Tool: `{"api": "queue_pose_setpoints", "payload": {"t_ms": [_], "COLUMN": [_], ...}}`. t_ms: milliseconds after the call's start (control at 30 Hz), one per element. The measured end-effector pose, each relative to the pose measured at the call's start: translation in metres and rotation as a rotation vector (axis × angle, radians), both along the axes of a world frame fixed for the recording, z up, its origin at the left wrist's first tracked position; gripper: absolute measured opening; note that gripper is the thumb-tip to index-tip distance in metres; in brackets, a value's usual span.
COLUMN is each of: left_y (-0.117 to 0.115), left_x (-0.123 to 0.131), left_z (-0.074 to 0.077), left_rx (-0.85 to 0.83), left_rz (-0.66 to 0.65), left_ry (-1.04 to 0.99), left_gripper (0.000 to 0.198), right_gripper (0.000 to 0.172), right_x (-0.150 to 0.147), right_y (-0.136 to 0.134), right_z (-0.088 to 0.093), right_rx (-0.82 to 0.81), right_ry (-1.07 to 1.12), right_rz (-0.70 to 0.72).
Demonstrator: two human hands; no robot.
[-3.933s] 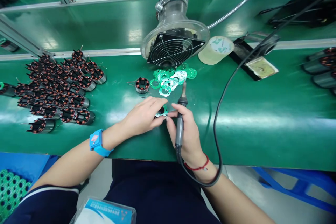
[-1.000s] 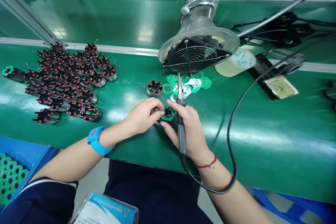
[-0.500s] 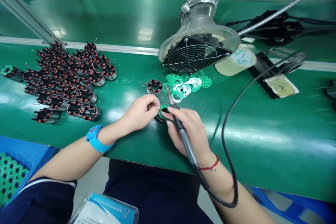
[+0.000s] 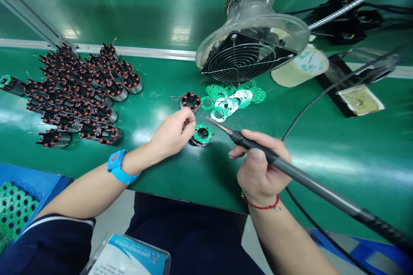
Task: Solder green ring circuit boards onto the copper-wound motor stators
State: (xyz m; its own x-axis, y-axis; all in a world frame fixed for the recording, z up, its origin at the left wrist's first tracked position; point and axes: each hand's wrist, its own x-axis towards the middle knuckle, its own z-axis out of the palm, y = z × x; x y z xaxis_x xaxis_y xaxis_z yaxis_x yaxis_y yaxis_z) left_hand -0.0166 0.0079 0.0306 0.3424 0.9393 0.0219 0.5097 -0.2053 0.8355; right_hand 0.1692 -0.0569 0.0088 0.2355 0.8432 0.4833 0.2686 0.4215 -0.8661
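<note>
- Green workbench (image 4: pixel 355 163) under your arms, shiny and streaked with light; read the clock from the board-topped stator (image 4: pixel 196 142) at its centre.
- And that's the focus: it sits on the bench just in front of you, copper-wound, its green ring board (image 4: pixel 203 140) facing up.
- Your left hand (image 4: pixel 172 135) is right beside it at nine to ten o'clock, fingers curled in, thumb against them; whether something fine is pinched there, I can't tell.
- Over at four o'clock, your right hand (image 4: pixel 263 167) has a firm grip on the soldering iron (image 4: pixel 300 175), whose tip points to ten o'clock and hangs near the ring board at one o'clock; I see a gap between them.
- Eleven o'clock, close by: a bare-topped stator (image 4: pixel 190 101), thin wires poking out to its nine o'clock.
- Between one and two, loose ring boards (image 4: pixel 238 99) overlap in a spread, some green, some whitish, with the fan hood (image 4: pixel 240 58) looming above.
- Two o'clock, a pale bottle (image 4: pixel 300 66); just before three, a yellowish sponge (image 4: pixel 361 99) in its black holder.
- Out at ten, a crowd of wound stators (image 4: pixel 80 90)!
</note>
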Motion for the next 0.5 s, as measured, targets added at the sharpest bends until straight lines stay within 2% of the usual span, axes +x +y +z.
{"api": "queue_pose_setpoints", "payload": {"t_ms": [333,500], "left_y": [0.0010,0.0028], "left_x": [0.0013,0.0017], "left_z": [0.0011,0.0018], "left_rx": [-0.051,-0.067], "left_rz": [0.010,0.006], "left_ry": [-0.011,-0.014], "left_gripper": [0.013,0.015], "right_gripper": [0.019,0.019], "right_x": [0.0005,0.0005], "right_y": [-0.0008,-0.0019], "right_z": [0.0040,0.0032], "right_rx": [-0.106,-0.070], "right_ry": [0.051,0.041], "right_rz": [0.069,0.063]}}
